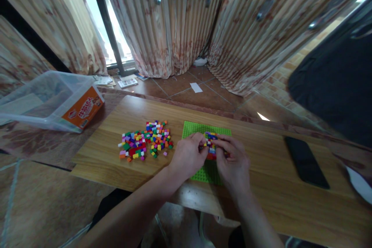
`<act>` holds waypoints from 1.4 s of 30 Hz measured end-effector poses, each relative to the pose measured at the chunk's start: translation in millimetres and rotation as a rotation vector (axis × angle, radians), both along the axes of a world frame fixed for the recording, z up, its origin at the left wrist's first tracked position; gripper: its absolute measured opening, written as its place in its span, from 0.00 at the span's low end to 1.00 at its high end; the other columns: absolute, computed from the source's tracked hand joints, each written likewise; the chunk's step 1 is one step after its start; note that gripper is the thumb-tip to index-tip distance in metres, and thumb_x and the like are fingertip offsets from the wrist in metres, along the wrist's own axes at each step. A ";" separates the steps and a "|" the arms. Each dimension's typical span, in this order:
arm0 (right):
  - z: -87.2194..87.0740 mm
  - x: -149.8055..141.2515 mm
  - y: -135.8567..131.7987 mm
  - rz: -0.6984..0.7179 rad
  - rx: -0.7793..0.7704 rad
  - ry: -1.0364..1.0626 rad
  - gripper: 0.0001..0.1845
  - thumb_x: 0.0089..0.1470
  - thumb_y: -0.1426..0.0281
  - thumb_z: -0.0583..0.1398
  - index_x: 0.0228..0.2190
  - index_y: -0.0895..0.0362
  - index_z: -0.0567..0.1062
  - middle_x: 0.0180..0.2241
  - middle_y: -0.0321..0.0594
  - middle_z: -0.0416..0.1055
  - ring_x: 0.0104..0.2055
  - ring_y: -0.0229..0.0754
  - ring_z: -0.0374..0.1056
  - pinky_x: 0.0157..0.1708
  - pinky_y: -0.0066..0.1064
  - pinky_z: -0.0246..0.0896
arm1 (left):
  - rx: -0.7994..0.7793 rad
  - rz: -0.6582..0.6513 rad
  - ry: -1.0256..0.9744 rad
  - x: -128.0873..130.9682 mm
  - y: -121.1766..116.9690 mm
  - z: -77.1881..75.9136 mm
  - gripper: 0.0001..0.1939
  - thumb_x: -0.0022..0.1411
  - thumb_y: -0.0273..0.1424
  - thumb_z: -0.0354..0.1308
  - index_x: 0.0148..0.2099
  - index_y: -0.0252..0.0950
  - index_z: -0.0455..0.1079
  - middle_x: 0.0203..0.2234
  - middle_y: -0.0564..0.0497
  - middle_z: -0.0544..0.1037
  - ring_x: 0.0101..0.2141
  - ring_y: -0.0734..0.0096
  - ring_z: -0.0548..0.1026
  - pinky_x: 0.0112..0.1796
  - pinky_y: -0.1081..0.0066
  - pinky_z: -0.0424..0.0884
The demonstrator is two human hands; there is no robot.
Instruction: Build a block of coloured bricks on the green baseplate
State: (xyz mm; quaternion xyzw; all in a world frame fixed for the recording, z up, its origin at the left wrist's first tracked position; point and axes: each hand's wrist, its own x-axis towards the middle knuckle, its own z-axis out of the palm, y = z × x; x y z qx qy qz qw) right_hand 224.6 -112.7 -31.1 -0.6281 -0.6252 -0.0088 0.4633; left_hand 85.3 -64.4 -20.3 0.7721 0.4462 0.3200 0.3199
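Observation:
A bright green studded baseplate (207, 176) lies on the wooden table. On it stands a block of small multicoloured building bricks (211, 145), partly covered by my fingers. My left hand (190, 151) is at the block's left side, thumb and forefinger drawn together; whatever is between them is too small to make out. From the right, my right hand (234, 157) touches the block, its fingers curled against the top and side. To the left of the baseplate is a loose pile of small coloured bricks (148, 139), with several longer red and green ones among them.
A clear plastic bin (52, 120) with an orange label stands beyond the table's left end. Toward the right of the wooden table (264, 155) lies a black phone (306, 162), with a white object (360, 184) at the far right edge. Curtains (174, 27) hang behind.

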 end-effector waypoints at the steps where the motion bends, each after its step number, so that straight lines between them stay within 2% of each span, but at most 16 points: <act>1: -0.5 0.8 0.4 -0.014 -0.001 0.016 0.13 0.56 0.76 0.56 0.33 0.53 0.80 0.41 0.43 0.76 0.45 0.45 0.71 0.47 0.42 0.67 | 0.001 -0.015 -0.015 0.6 1.0 -0.7 0.03 0.57 0.25 0.56 0.31 0.37 0.66 0.26 0.53 0.74 0.30 0.71 0.72 0.32 0.72 0.64; 8: -2.4 4.1 2.6 -0.047 -0.011 0.073 0.12 0.55 0.75 0.57 0.31 0.54 0.80 0.40 0.43 0.76 0.43 0.45 0.71 0.46 0.43 0.67 | -0.080 -0.084 -0.144 3.5 10.9 -5.2 0.04 0.55 0.24 0.59 0.28 0.36 0.68 0.24 0.54 0.73 0.28 0.73 0.70 0.30 0.74 0.64; 19: 1.6 6.7 2.7 -0.078 -0.009 0.082 0.11 0.55 0.75 0.57 0.31 0.55 0.80 0.38 0.44 0.77 0.43 0.44 0.72 0.46 0.42 0.66 | -0.199 -0.136 -0.180 -3.1 19.1 -3.6 0.03 0.52 0.22 0.59 0.29 0.34 0.71 0.24 0.54 0.74 0.27 0.74 0.71 0.30 0.75 0.65; 24: 2.1 7.6 2.8 -0.096 -0.030 0.088 0.10 0.55 0.73 0.58 0.31 0.55 0.80 0.39 0.44 0.77 0.43 0.45 0.71 0.46 0.42 0.66 | -0.316 -0.146 -0.186 -5.9 22.0 -1.8 0.01 0.54 0.26 0.60 0.30 0.34 0.72 0.23 0.54 0.73 0.26 0.74 0.70 0.29 0.75 0.64; 27: 1.7 9.2 2.3 -0.102 -0.030 0.089 0.09 0.55 0.72 0.58 0.31 0.55 0.80 0.39 0.45 0.76 0.43 0.45 0.71 0.47 0.42 0.66 | -0.354 -0.137 -0.181 -5.5 23.6 -1.0 0.07 0.58 0.30 0.57 0.30 0.34 0.72 0.22 0.54 0.73 0.25 0.74 0.68 0.27 0.75 0.62; 32: 1.4 14.5 3.6 -0.153 -0.057 0.104 0.10 0.56 0.71 0.58 0.35 0.57 0.79 0.41 0.47 0.76 0.45 0.46 0.71 0.49 0.43 0.65 | -0.374 -0.077 -0.129 -0.6 26.3 -4.6 0.17 0.62 0.38 0.54 0.24 0.34 0.70 0.18 0.54 0.70 0.22 0.75 0.64 0.24 0.74 0.57; 37: -0.4 19.1 6.5 -0.183 -0.111 0.099 0.13 0.57 0.68 0.56 0.39 0.57 0.78 0.43 0.49 0.75 0.47 0.48 0.70 0.51 0.46 0.64 | -0.349 -0.057 -0.099 2.4 28.4 -9.0 0.17 0.61 0.39 0.56 0.25 0.34 0.72 0.17 0.54 0.69 0.22 0.75 0.64 0.24 0.74 0.55; 42: -5.6 19.1 9.0 -0.163 -0.139 0.088 0.14 0.58 0.67 0.55 0.40 0.58 0.77 0.45 0.51 0.75 0.49 0.49 0.69 0.53 0.48 0.62 | -0.311 -0.052 -0.102 2.3 27.4 -5.7 0.14 0.60 0.37 0.57 0.26 0.33 0.72 0.18 0.55 0.69 0.22 0.76 0.63 0.25 0.74 0.56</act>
